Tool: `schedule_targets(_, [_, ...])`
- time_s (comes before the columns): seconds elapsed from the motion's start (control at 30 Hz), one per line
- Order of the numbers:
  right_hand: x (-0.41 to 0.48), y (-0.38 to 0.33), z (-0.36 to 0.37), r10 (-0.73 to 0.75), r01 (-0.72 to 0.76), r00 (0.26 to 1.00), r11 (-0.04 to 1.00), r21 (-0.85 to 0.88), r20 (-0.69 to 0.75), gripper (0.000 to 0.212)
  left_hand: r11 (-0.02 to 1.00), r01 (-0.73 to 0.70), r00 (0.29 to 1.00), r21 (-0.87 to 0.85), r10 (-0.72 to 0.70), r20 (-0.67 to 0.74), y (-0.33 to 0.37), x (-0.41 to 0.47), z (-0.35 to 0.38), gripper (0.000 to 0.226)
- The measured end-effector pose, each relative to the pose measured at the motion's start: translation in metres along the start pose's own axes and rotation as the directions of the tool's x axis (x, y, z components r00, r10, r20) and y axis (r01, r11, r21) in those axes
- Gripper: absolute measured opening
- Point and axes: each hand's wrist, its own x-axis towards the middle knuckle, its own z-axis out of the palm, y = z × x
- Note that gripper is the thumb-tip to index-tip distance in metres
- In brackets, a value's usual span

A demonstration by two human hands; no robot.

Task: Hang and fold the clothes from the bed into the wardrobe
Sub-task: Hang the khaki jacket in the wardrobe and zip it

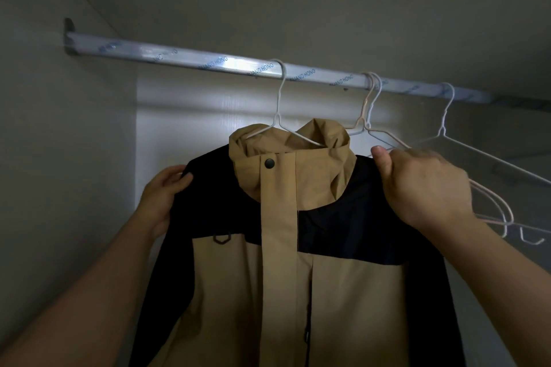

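The jacket point(283, 277) hangs inside the wardrobe point(193, 116) on a thin white wire hanger point(278, 104), whose hook sits over the rail point(179, 55). The rail is a flattened pale metal bar under glossy film printed with blue lettering. Its left end meets the side wall point(59, 158) at a dark bracket.

The jacket is a smooth, lightly crinkled shell fabric in colour blocks. The high collar point(322, 140), the front placket and the chest panels are tan, and the shoulders and sleeves are navy or black. A round dark snap point(269, 163) closes the placket just below the collar.

Both hands hold the jacket. The left hand point(162, 197) grips the dark shoulder on its side, with fingers curled over the fabric edge. The right hand point(423, 185) grips the other shoulder, thumb upright on the front and fingers wrapped behind, out of sight. Whether those fingers also catch the wire just beside them cannot be told.

Farther right on the rail hang empty hangers point(369, 104) of pale wire: two with hooks together and one more beyond them. The right hand covers part of their arms.

The arms of the jacket's own hanger are hidden inside the collar. The hem and cuffs are cut off at the bottom edge, and the rail's right end fades into shadow.
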Motion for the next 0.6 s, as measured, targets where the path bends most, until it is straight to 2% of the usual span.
schedule_targets(0.07, [0.002,0.000,0.002,0.023,-0.020,0.999,0.998,-0.067,0.045,0.065,1.000,-0.022,0.999,0.010,0.022,-0.031,0.001,0.000,-0.002,0.021])
schedule_targets(0.13, [0.006,0.004,0.004,0.029,-0.020,0.994,0.996,-0.089,0.102,0.071,0.993,-0.070,0.993,0.098,0.079,-0.087,0.006,0.004,-0.002,0.007])
schedule_targets(0.17, [0.007,0.006,0.004,0.033,-0.024,0.992,0.997,-0.073,0.123,0.073,0.986,-0.091,0.990,0.138,0.105,-0.094,0.011,0.005,-0.002,0.004])
schedule_targets(0.3, [0.014,0.015,0.006,0.004,-0.022,0.976,0.997,0.079,0.216,0.079,0.962,-0.129,0.984,0.240,0.154,-0.091,0.024,0.009,-0.008,0.016])
schedule_targets(0.4, [0.015,0.016,0.004,-0.078,0.035,0.958,0.986,0.161,0.275,0.073,0.970,-0.068,0.997,0.233,0.077,-0.028,0.025,0.012,-0.008,0.014])
schedule_targets(0.47, [0.013,0.015,0.000,-0.107,0.072,0.959,0.988,0.138,0.263,0.066,0.963,0.009,0.999,0.268,-0.018,0.033,0.029,0.013,-0.004,0.014])
schedule_targets(0.5, [0.011,0.013,-0.002,-0.131,0.111,0.963,0.989,0.098,0.234,0.062,0.943,0.005,0.999,0.334,-0.019,0.040,0.032,0.015,-0.001,0.013])
schedule_targets(0.6, [0.010,0.001,-0.009,-0.203,0.206,0.968,0.979,-0.006,0.149,0.052,0.856,-0.187,0.981,0.482,0.190,0.043,0.044,0.012,0.021,0.026])
